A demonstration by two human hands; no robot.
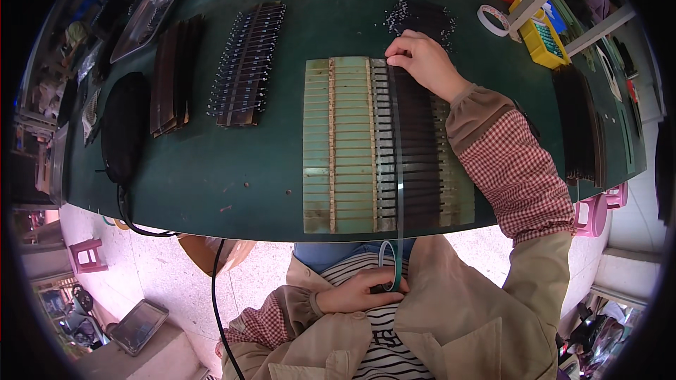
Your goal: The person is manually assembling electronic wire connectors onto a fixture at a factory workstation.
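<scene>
While the right hand (420, 60) lies stretched forward on the far edge of the pale green slotted tray (345, 144), its fingers are bent and press down the end of a thin strip of green tape (398, 169). This strip runs straight across the tray, over the rows of dark thin parts (415, 155), toward the person's body. The left hand (359, 292) stays close against the striped shirt, below the table edge, and it is closed around the small roll of tape (389, 266), from which the strip comes. The right forearm, in a checked sleeve cover, crosses the right side of the tray. The dark green table (211, 169) carries also two other racks of dark parts (243, 63), a black pouch (125, 127), a loose white tape ring (493, 20) and a yellow box (542, 39). On the pale floor stand pink stools (88, 253).
</scene>
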